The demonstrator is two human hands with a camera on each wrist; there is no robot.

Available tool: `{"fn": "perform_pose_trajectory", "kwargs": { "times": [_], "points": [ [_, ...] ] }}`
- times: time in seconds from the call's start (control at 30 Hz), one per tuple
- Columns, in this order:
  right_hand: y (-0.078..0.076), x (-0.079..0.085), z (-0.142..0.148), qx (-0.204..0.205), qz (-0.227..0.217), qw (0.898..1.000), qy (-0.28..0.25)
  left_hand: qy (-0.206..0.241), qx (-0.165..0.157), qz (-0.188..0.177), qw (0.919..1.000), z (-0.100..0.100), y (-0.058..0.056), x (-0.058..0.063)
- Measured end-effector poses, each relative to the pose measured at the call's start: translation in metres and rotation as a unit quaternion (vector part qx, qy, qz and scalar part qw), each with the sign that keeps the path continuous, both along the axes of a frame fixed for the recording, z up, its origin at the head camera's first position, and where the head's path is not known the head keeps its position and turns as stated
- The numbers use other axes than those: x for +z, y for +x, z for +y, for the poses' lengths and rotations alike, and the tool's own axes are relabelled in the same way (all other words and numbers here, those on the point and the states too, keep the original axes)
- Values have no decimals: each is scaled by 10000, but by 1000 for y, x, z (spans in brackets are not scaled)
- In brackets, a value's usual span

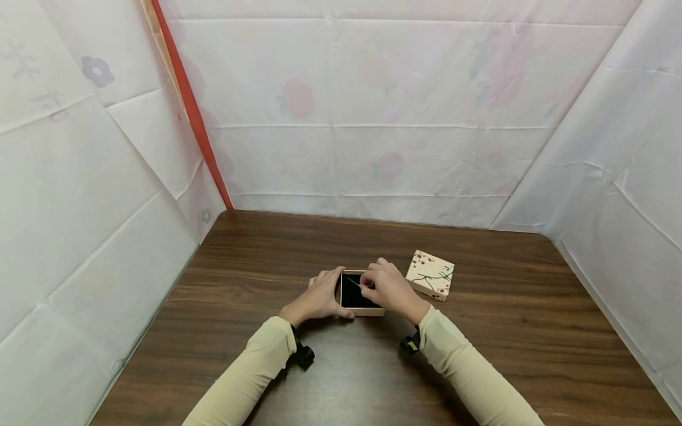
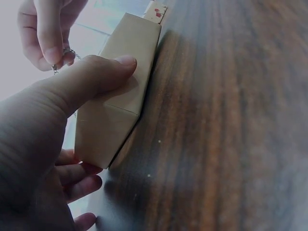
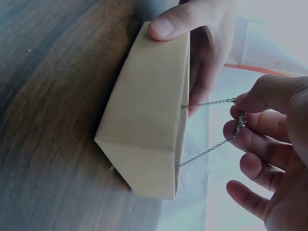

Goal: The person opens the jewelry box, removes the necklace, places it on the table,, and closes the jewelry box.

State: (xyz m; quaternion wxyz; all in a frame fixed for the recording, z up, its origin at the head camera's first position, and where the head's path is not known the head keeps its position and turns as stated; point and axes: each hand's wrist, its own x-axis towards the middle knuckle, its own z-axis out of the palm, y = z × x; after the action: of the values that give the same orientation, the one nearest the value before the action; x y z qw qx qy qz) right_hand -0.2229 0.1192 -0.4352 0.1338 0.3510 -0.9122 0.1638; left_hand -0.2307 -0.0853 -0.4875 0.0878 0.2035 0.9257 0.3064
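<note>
A small cream box (image 1: 367, 312) with a black lining stands uncovered on the table. My left hand (image 1: 321, 296) holds it by its left side, the thumb (image 2: 108, 74) pressed on the near wall and the fingers round the far corner. Over the box, my right hand (image 1: 386, 287) pinches a thin silver chain (image 3: 204, 153) between thumb and forefinger. Two strands run from the fingertips down past the rim into the box, where their lower ends are hidden. Small charm-like links (image 3: 240, 123) hang at the pinched part.
The box's lid (image 1: 433, 273), printed with red blossoms and green stems, lies to the right, just beyond my right wrist. Dark wood-grain table (image 1: 256, 260) surrounds everything. White patterned sheets (image 1: 341, 106) wall the back and both sides, with a red strip (image 1: 192, 106) at the back left.
</note>
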Motion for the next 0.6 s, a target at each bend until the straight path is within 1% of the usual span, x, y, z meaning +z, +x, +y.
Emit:
{"fn": "perform_pose_trajectory", "kwargs": {
  "times": [0.33, 0.43, 0.6],
  "points": [
    [5, 4, 2, 42, 73, 10000, -23, -17, 19, 55, 10000, 1, -1, -1],
    [7, 7, 2, 63, 122, 9999, -65, -5, 50, 64, 10000, 2, -1, -1],
    [13, 14, 3, 61, 251, 9995, -191, -91, 31, -27, 10000, 1, -1, -2]
  ]
}}
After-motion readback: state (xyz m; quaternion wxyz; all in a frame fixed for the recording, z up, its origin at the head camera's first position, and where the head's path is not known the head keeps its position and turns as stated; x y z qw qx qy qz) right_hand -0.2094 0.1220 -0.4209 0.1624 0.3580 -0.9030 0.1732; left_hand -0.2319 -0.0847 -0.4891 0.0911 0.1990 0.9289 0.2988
